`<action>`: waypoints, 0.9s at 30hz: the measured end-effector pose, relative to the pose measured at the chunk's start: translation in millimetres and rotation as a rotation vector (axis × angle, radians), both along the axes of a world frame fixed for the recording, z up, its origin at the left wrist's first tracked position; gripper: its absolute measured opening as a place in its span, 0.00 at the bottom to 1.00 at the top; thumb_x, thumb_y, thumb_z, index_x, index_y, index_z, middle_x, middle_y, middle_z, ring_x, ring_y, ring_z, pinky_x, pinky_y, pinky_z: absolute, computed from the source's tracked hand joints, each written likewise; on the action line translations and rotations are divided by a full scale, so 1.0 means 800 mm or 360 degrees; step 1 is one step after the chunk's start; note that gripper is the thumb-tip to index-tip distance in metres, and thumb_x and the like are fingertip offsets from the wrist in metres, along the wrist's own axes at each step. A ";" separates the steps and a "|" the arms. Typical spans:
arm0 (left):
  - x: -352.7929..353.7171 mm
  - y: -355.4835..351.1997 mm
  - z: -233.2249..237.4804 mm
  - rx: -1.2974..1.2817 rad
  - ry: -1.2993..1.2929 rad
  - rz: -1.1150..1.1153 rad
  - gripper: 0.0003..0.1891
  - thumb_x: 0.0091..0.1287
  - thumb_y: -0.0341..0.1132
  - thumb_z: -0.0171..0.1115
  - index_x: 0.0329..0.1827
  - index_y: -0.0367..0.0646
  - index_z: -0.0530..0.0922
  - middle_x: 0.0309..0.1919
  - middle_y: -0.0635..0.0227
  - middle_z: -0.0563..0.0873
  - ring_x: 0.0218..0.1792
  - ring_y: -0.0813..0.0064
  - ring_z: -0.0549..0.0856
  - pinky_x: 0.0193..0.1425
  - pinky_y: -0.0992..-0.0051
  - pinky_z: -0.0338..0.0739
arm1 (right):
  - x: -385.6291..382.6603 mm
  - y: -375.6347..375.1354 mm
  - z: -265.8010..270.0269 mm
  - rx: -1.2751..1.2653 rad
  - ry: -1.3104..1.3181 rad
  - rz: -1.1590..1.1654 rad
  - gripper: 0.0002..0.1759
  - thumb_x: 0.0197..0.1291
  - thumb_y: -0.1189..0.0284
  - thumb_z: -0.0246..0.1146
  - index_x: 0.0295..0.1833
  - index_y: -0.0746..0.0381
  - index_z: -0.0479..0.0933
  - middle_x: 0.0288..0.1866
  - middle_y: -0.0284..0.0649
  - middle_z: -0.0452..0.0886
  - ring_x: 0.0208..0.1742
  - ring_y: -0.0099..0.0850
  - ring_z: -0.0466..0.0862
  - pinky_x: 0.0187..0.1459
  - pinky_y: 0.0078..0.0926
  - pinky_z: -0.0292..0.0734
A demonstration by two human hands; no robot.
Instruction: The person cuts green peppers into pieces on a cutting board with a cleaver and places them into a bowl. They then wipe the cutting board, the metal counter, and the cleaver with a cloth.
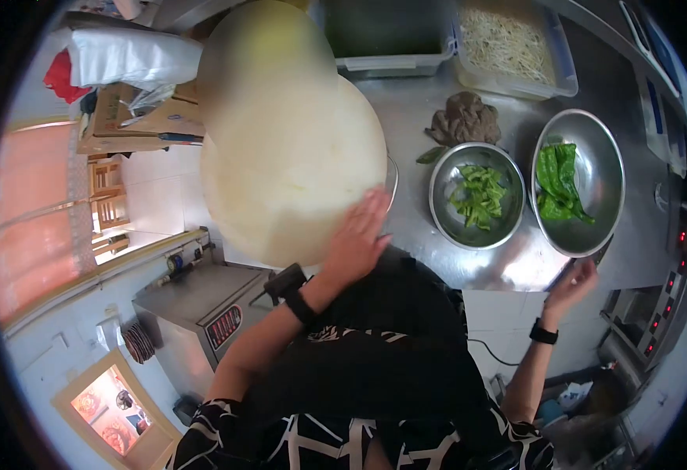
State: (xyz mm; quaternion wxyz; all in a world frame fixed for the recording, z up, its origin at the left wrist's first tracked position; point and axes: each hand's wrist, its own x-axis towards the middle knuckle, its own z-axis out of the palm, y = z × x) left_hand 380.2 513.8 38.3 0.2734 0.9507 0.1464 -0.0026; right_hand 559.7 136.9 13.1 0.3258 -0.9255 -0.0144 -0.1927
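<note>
The left hand [357,237] lies flat on the big round pale cutting board [280,157], near the middle of the frame. Its fingers are spread apart and hold nothing. The hand touches the lower right edge of the board. The board looks blurry, so I cannot tell what is on it. A black band [300,305] goes around the left wrist.

The right hand [570,283] is in the lower right of the frame. Its fingertips are at the bottom rim of the big shiny metal bowl [610,157]. I cannot tell if the fingers are pinching the rim or only touching it. Whole green peppers [559,184] lie inside this bowl. A black band [543,333] is on this wrist too.

Just left of the big bowl stands a smaller round metal bowl [440,184]. It holds cut green pepper pieces [478,196]. The two bowls are side by side, almost touching.

Both bowls and the board sit on a grey steel counter [406,110]. Above the small bowl lies a crumpled brown cloth [465,117]. In the upper right of the frame is a clear plastic tub [563,70] full of pale bean sprouts [504,43].
</note>
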 end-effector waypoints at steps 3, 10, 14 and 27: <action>0.030 -0.016 -0.007 -0.0132 -0.0127 -0.0223 0.30 0.59 0.36 0.62 0.66 0.44 0.66 0.66 0.59 0.68 0.69 0.60 0.64 0.71 0.57 0.54 | -0.011 0.122 -0.008 0.0160 0.0529 0.1095 0.20 0.47 0.84 0.58 0.49 0.62 0.74 0.49 0.43 0.74 0.47 0.35 0.75 0.49 0.27 0.71; 0.041 -0.020 0.010 -0.0190 0.0196 -0.0401 0.09 0.57 0.36 0.63 0.42 0.51 0.82 0.44 0.75 0.84 0.55 0.73 0.78 0.62 0.61 0.66 | 0.004 0.226 -0.058 -0.0679 0.0615 0.1527 0.17 0.44 0.82 0.62 0.44 0.62 0.75 0.46 0.46 0.76 0.48 0.45 0.75 0.48 0.39 0.72; 0.028 -0.024 0.000 -0.0220 -0.0381 -0.0130 0.07 0.57 0.35 0.63 0.39 0.52 0.82 0.36 0.76 0.85 0.47 0.73 0.80 0.55 0.65 0.70 | 0.022 0.216 -0.021 -0.0371 0.0635 0.1543 0.13 0.47 0.83 0.64 0.41 0.63 0.74 0.35 0.40 0.78 0.34 0.36 0.79 0.36 0.31 0.74; -0.016 0.059 0.033 -0.0219 -0.0383 0.0249 0.16 0.54 0.25 0.63 0.46 0.50 0.82 0.45 0.68 0.82 0.45 0.64 0.78 0.54 0.66 0.71 | 0.097 0.368 -0.014 -0.0702 0.0498 0.1952 0.08 0.53 0.76 0.62 0.41 0.63 0.78 0.41 0.45 0.81 0.43 0.33 0.81 0.40 0.33 0.77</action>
